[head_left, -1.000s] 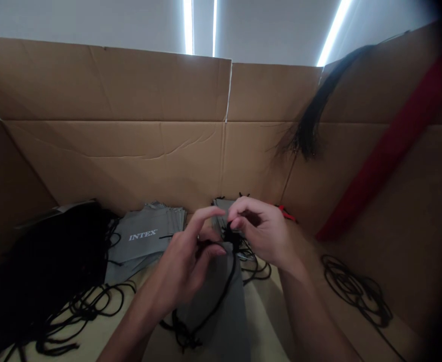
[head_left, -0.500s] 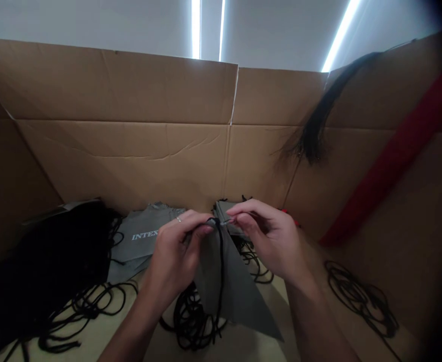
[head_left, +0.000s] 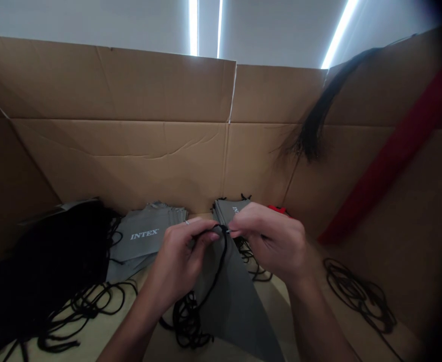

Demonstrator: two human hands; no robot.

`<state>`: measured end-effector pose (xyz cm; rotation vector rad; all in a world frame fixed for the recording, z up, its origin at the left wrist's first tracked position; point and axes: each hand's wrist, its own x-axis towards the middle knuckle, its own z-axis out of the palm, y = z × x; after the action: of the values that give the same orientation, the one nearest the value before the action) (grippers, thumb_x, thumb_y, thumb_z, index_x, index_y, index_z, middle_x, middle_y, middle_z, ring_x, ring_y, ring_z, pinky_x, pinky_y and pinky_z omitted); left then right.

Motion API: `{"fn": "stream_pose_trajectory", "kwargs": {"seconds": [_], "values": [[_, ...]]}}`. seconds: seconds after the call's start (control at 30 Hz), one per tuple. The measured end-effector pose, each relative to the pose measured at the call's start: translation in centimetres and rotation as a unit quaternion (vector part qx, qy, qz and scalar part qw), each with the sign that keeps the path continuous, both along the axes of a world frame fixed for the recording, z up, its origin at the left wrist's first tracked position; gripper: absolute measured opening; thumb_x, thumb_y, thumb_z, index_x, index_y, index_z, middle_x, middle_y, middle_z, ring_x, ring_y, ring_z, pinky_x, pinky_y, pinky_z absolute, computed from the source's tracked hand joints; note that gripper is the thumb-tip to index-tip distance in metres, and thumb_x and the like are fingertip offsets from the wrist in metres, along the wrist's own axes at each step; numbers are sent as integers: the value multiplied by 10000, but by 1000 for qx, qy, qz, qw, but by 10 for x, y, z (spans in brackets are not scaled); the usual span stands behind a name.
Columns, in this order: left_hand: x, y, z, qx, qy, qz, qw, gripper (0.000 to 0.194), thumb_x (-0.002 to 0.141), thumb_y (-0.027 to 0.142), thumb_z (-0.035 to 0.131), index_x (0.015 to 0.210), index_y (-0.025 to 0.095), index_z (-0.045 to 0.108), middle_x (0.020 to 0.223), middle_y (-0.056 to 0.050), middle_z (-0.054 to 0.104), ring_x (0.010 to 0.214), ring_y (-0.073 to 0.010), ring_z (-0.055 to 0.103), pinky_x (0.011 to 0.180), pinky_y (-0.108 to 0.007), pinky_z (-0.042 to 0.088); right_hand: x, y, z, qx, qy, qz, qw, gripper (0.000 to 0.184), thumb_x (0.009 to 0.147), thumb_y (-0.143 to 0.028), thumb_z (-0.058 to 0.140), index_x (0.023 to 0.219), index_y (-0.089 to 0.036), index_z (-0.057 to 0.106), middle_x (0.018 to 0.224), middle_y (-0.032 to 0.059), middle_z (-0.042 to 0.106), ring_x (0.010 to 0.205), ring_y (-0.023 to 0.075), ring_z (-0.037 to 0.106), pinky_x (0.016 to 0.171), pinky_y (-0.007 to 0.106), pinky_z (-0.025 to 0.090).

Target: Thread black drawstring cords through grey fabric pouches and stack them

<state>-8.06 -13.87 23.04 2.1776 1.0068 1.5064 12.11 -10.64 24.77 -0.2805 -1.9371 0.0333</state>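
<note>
Light is supplied from above by white ceiling strip lights [head_left: 193,25], which are blown out to glare beyond the far side. The cardboard wall [head_left: 130,161] is lit evenly but dimly, and the lower scene is underexposed. Detail is lost in the black cord pile [head_left: 43,256] at left. Slight softness is seen on the left hand [head_left: 177,261] and right hand [head_left: 271,246]. The right edge is darkened by vignetting, and the far carton flap edge [head_left: 103,50] is bowed by wide-lens distortion.

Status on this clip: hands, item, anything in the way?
Left hand holding black cord at gray pouch top corner; right hand pinching beside it. Stacked INTEX pouches behind, not blocking.
</note>
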Motion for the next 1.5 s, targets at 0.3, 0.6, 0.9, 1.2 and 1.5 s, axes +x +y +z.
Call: {"fn": "stream_pose_trajectory", "kwargs": {"seconds": [0.3, 0.6, 0.9, 1.2, 1.5], "values": [[-1, 6, -7, 8, -4, 80, 997, 241, 973, 106, 603, 1002, 203, 822, 940, -30, 833, 823, -178, 756, 739, -253, 532, -1, -10, 6, -14, -49, -63, 997, 203, 971, -34, 664, 1068, -202, 723, 1037, 41, 739, 936, 152, 663, 815, 291, 554], [-2, 3, -3, -137, -36, 4, 990, 250, 999, 265, 583, 989, 188, 821, 891, -48, 803, 793, -206, 698, 708, -282, 520, -5, -2, -6, 49, -107, -70, 991, 418, 915, 98, 559, 1125, -214, 741, 1145, 82, 684, 1044, 201, 617, 861, 361, 556], [-17, 26, -13, -50, -15, 212, 976, 244, 942, 238, 584, 786, 182, 764, 732, -33, 759, 656, -193, 666, 604, -266, 454, -1, -13, 10, -106, 52, 97, 988, 178, 1039, -257, 648, 869, -242, 701, 958, 45, 760, 1119, 262, 652, 994, 457, 543], [-21, 40, -23, -24, -27, 259, 965, 207, 923, 182, 594, 818, 189, 773, 747, -68, 774, 684, -224, 688, 649, -299, 483, 14, -25, 20, -164, 184, 92, 965, 229, 1081, -372, 566, 925, -297, 717, 650, -22, 560, 527, 158, 492, 484, 313, 404], [-6, 16, -5, -116, -131, 44, 984, 244, 944, 292, 615, 763, 163, 716, 678, -8, 658, 603, -136, 564, 534, -206, 425, -5, -22, 8, -130, 28, -142, 981, 121, 1045, -196, 639, 1073, -260, 739, 940, -15, 788, 850, 129, 757, 755, 250, 555]]}}
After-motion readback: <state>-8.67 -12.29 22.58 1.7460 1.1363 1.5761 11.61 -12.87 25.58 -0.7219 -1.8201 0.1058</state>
